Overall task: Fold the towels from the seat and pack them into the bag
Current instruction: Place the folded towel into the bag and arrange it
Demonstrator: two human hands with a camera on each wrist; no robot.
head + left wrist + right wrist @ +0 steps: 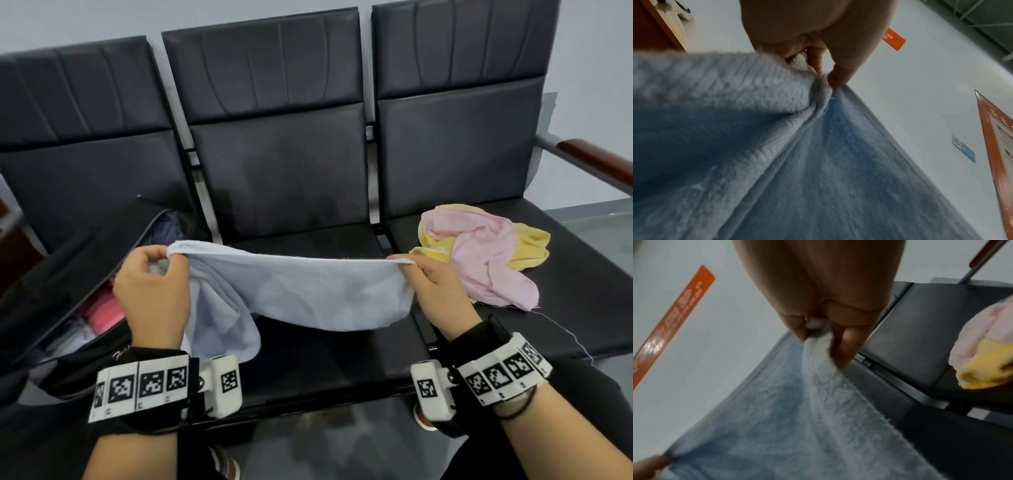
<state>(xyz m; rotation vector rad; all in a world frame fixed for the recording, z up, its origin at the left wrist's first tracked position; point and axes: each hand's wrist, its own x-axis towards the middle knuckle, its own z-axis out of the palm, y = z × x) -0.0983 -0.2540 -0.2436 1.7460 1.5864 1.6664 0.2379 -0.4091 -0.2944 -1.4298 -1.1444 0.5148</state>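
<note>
Nearest the camera, the left hand [152,294] and the right hand [435,291] each pinch an upper corner of the blue towel [308,291], thumb and fingers [838,79] curled round the cloth; the top hem is pulled fairly taut between them, above the middle seat [342,356], while the rest sags, the left side bunched and hanging lower than the right; the right wrist view shows the same pinch, the corner clamped between thumb and fingers [846,350]; judging by this, the step in hand is the spreading of one towel before its first fold, with folding itself not yet begun; the next move, I think, calls for shaking out the bunched left part so the cloth hangs flat, then bringing the two corners together or laying the towel on the seat to halve it evenly; just left, on the neighbouring seat, the black bag [68,291] lies unzipped with pink and pale folded items visible inside, so some packing seems done; further right, the pink towel [479,253] lies crumpled on top of the yellow towel [531,246], both unfolded and waiting; behind stand the black seat backs [274,120]
</note>
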